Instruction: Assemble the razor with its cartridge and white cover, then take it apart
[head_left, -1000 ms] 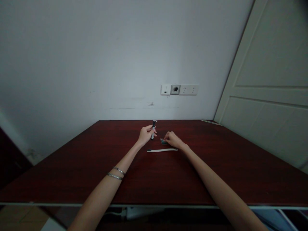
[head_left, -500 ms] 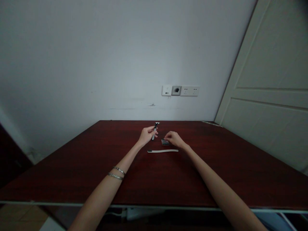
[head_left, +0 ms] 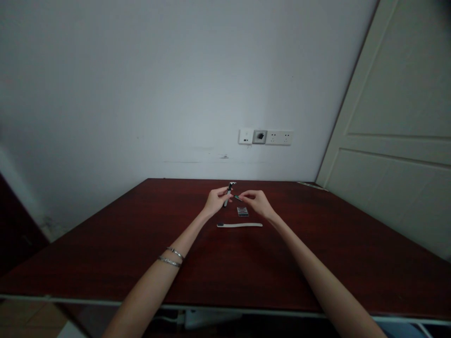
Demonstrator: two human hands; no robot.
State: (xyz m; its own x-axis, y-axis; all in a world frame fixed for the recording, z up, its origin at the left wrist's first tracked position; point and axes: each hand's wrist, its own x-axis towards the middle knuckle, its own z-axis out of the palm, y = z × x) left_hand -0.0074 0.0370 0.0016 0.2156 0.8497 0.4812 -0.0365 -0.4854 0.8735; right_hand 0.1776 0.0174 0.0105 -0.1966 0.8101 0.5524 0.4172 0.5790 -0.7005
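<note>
My left hand [head_left: 215,203] is closed around a white and black razor [head_left: 229,191], which it holds upright with the metal head on top. Close beside it, my right hand [head_left: 256,201] pinches a small thin blade [head_left: 238,198], dark green with a pale edge. The blade's tip points toward the razor, but I cannot tell if they touch. Below the hands, a small clear case [head_left: 243,211] lies on the table. Nearer to me is a long, thin white strip [head_left: 243,225] with a dark left end, lying crosswise.
The dark red wooden table [head_left: 218,272] reaches back to a white wall with several sockets [head_left: 278,137]. A pale door [head_left: 398,117] stands at the right. A thin flat strip [head_left: 312,186] lies at the table's back right corner.
My right hand has lifted the blade up off the clear case and brought it beside the razor. The case now shows fully. My left hand keeps hold of the razor.
</note>
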